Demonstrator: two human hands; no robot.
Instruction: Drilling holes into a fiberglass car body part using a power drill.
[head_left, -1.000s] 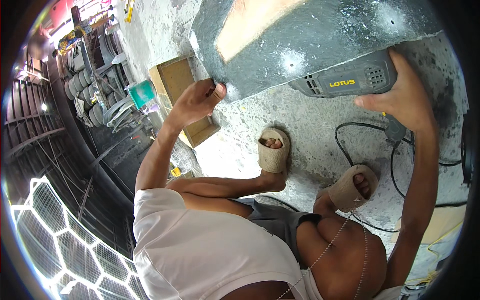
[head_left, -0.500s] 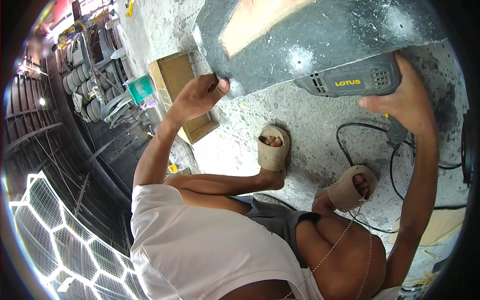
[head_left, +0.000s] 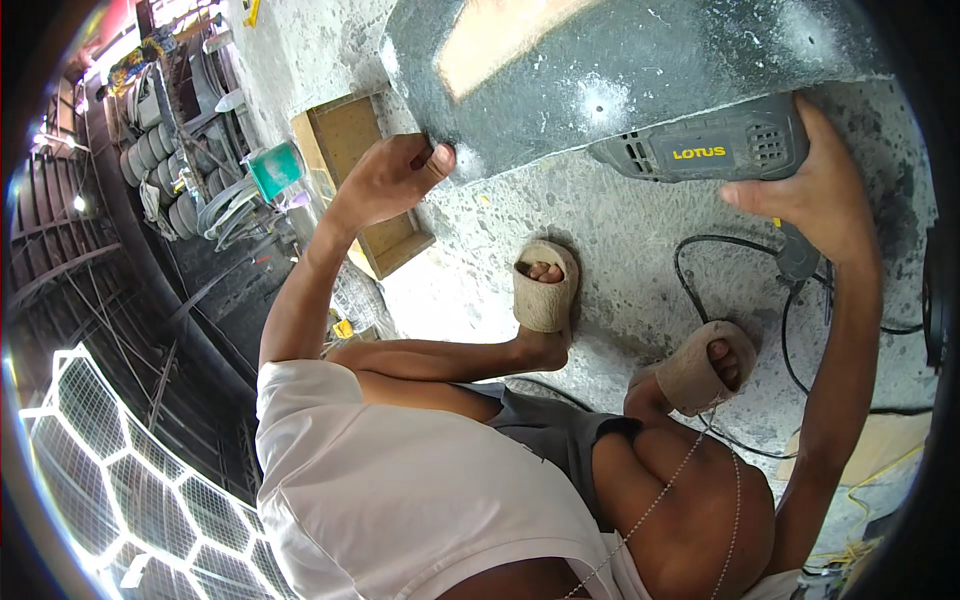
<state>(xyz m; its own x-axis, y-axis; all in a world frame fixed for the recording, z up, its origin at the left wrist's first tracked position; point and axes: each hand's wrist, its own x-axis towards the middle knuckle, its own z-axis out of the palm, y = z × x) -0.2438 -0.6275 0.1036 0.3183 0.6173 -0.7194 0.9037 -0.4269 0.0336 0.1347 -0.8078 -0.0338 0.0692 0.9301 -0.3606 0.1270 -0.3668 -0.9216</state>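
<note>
A dark grey panel spans the top, with a pale bare patch and white spots around small holes. My left hand has its fingers curled round the panel's lower left corner, thumb at the edge. My right hand grips a grey power tool with yellow details, held up along the underside of the panel's lower edge; the tool's far side is hidden by the panel. A black cord loops on the speckled floor below it. My sandalled feet are beneath, between my arms.
A shallow wooden box lies left of my left hand, with a teal container behind it. Coiled hoses or cables fill the left background near a dark metal grille. A cardboard piece and yellow cord lie at lower right.
My left hand has shifted slightly up in the view, and my right hand with the tool slightly right and up. Both keep their grips; the panel shows little movement.
</note>
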